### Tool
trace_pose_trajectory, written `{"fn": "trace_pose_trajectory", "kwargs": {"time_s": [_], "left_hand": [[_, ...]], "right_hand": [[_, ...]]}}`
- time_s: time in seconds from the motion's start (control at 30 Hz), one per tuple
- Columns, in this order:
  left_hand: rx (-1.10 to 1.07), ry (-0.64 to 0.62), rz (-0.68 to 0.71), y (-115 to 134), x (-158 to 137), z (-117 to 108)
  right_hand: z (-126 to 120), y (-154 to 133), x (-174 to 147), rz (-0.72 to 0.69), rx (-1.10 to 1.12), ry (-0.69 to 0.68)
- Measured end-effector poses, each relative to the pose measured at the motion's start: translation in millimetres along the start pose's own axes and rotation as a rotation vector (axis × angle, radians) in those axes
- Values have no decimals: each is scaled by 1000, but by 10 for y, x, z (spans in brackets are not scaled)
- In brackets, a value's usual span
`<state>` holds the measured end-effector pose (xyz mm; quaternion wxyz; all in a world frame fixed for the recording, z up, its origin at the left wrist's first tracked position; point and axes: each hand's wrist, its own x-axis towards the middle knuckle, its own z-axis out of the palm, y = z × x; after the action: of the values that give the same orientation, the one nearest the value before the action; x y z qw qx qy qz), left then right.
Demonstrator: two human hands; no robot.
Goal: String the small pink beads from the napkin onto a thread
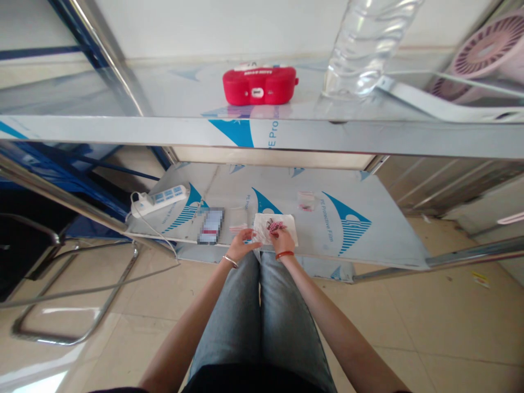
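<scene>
My right hand [283, 241] is closed on a small pink-and-dark checked piece [277, 227], perhaps a bow; its exact kind is too small to tell. Beneath it lies a white sheet or pad [291, 222] on the lower shelf. My left hand [240, 246] curves round the edge of a clear plastic bag [257, 238] beside the pad, thumb and fingers on either side of it. Just beyond the left hand another clear zip bag [237, 218] lies flat. Farther right rests a small clear bag [305, 201] with something reddish inside.
A phone [211, 225] and a white power strip [159, 200] with its cord lie left on the lower shelf [385, 229]. The upper shelf [164, 128] overhangs the far side, bearing a red case [260, 86], a clear bottle [360, 49] and a pink fan [487, 49].
</scene>
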<state>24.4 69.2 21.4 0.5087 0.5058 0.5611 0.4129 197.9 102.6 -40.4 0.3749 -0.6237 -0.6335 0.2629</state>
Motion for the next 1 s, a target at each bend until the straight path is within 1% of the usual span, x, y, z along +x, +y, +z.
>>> {"fn": "trace_pose_trajectory", "kwargs": {"time_s": [0.07,0.13,0.3,0.4,0.47,0.53,0.63,0.8,0.9,1.0], "left_hand": [[-7,-25,7,-13,37,7],[9,-56,22,-8,69,12],[68,-99,41,48,151,46],[88,-122,47,70,208,76],[97,-136,60,71,243,92],[99,-142,68,62,270,101],[88,-148,77,41,292,94],[38,-158,105,-11,315,60],[-11,-177,121,-47,341,44],[-20,-184,129,-61,356,22]], "right_hand": [[-38,-39,3,5,-5,55],[-97,-113,16,-21,29,69],[-308,-455,68,-116,200,107],[-404,-635,97,-191,243,64],[-428,-660,122,-233,231,14],[-421,-589,152,-246,205,6],[-369,-350,179,-200,127,51],[-220,55,77,-173,-44,-23],[-129,156,-15,-136,-105,-10],[-78,161,-42,-113,-141,5]]}}
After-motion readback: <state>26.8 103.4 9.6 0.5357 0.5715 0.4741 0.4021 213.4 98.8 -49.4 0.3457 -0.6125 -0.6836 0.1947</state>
